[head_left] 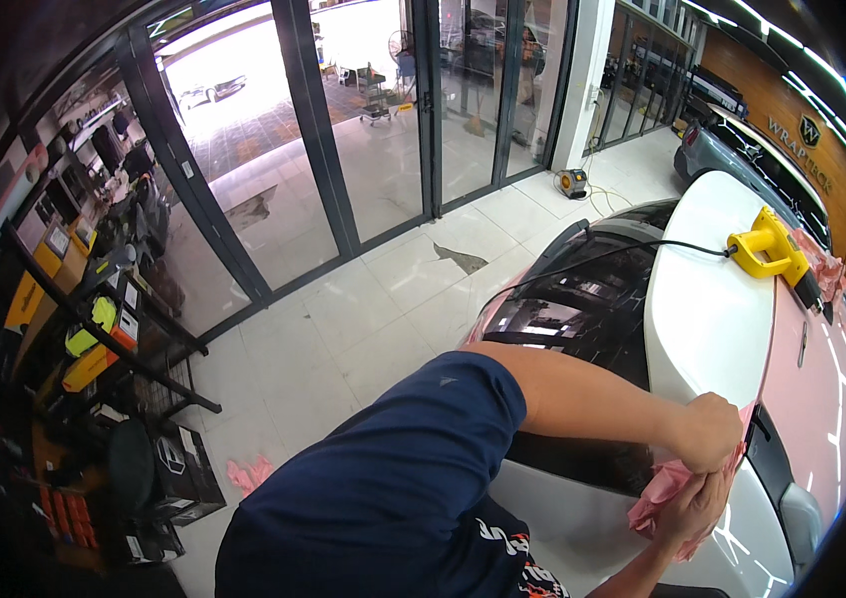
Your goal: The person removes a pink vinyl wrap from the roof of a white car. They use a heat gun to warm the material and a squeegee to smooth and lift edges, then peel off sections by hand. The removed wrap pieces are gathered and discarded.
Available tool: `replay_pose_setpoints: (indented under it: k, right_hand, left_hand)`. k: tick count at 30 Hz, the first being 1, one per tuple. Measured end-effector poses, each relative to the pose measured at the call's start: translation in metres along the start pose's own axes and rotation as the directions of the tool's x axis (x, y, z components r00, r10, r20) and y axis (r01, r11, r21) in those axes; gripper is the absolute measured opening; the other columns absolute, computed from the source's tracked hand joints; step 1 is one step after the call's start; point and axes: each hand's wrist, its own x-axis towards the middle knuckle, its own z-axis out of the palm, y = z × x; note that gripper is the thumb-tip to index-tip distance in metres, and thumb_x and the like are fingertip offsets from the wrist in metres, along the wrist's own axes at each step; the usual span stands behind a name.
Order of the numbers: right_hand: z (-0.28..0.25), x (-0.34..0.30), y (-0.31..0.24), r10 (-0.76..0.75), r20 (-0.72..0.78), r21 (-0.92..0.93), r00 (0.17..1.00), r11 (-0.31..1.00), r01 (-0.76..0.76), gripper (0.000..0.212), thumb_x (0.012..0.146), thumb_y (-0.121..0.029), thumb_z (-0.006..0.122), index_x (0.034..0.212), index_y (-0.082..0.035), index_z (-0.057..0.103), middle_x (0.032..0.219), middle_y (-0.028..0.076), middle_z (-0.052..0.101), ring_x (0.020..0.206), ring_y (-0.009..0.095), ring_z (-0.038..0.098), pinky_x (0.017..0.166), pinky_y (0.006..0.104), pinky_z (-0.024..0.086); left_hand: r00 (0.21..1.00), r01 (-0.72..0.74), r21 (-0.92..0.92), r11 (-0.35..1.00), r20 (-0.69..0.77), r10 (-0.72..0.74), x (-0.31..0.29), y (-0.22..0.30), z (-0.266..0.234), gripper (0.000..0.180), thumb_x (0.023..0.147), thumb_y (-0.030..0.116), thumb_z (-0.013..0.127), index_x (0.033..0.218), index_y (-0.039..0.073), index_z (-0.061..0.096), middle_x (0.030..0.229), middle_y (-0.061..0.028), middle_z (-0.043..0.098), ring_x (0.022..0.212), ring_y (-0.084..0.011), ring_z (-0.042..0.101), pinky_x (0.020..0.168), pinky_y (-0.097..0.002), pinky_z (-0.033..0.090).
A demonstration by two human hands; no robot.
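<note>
At the lower right, both my hands are closed on pink film at the edge of a white car panel [712, 299]. My left hand [710, 431] is a fist at the end of an outstretched arm, with a strip of pink film [745, 417] beside its knuckles. Just below it, my right hand [694, 510] grips a crumpled bunch of the film [657, 493]. Farther up the panel lies a yellow heat gun [764, 244], its black cord [632, 246] trailing left across the dark glass [582, 299].
A pink car surface [817, 399] borders the white panel, near a side mirror [800, 523]. Crumpled pink film [827, 264] lies beyond the heat gun. Another car [762, 159] stands behind. Glass doors [363, 120] line the far side; a loaded rack [94, 309] and boxes [188, 468] stand left.
</note>
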Motion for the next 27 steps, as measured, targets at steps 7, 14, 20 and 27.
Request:
replay_pose_setpoints:
  k: [7, 14, 20, 27]
  right_hand:
    - [-0.003, -0.007, 0.003, 0.085, -0.07, 0.18, 0.994, 0.981, -0.071, 0.024, 0.097, -0.013, 0.046, 0.085, 0.005, 0.056, 0.077, 0.017, 0.057, 0.076, 0.031, 0.054, 0.076, 0.0414, 0.044]
    - [-0.044, 0.007, -0.009, 0.192, -0.107, -0.483, 0.976, 0.847, -0.22, 0.039, 0.095, -0.02, 0.059, 0.128, -0.001, 0.052, 0.122, 0.019, 0.055, 0.117, 0.035, 0.048, 0.097, 0.0432, 0.041]
    - [-0.049, 0.011, 0.014, 0.528, 0.225, -0.05, 0.819, 0.846, -0.531, 0.027, 0.094, -0.021, 0.062, 0.112, -0.001, 0.055, 0.088, 0.005, 0.054, 0.079, 0.013, 0.049, 0.073, 0.0261, 0.041]
    - [-0.07, 0.041, 0.077, 0.364, 0.719, 0.444, 0.592, 0.415, -0.794, 0.033, 0.097, -0.022, 0.055, 0.114, 0.006, 0.057, 0.111, 0.009, 0.063, 0.099, 0.017, 0.061, 0.088, 0.0295, 0.047]
  left_hand:
    - [0.994, 0.009, -0.054, 0.999, 0.109, -0.003, -0.018, -0.006, -0.015, 0.022, 0.072, 0.025, 0.065, 0.07, 0.005, 0.073, 0.073, -0.0187, 0.069, 0.07, -0.034, 0.068, 0.062, -0.0424, 0.053]
    - [0.988, -0.005, -0.026, 1.0, 0.156, 0.009, -0.003, -0.009, -0.006, 0.017, 0.064, 0.021, 0.068, 0.067, 0.005, 0.072, 0.071, -0.0179, 0.068, 0.067, -0.0333, 0.067, 0.06, -0.0411, 0.053]
    - [0.996, -0.09, -0.106, 0.99, -0.015, 0.089, -0.016, -0.012, 0.006, 0.014, 0.062, 0.017, 0.068, 0.064, 0.004, 0.07, 0.068, -0.0188, 0.067, 0.067, -0.0327, 0.067, 0.059, -0.041, 0.052]
    - [0.996, -0.079, -0.118, 0.99, -0.05, 0.073, -0.02, -0.024, 0.004, 0.016, 0.069, 0.018, 0.066, 0.069, 0.002, 0.071, 0.074, -0.02, 0.068, 0.07, -0.0331, 0.067, 0.063, -0.0408, 0.053]
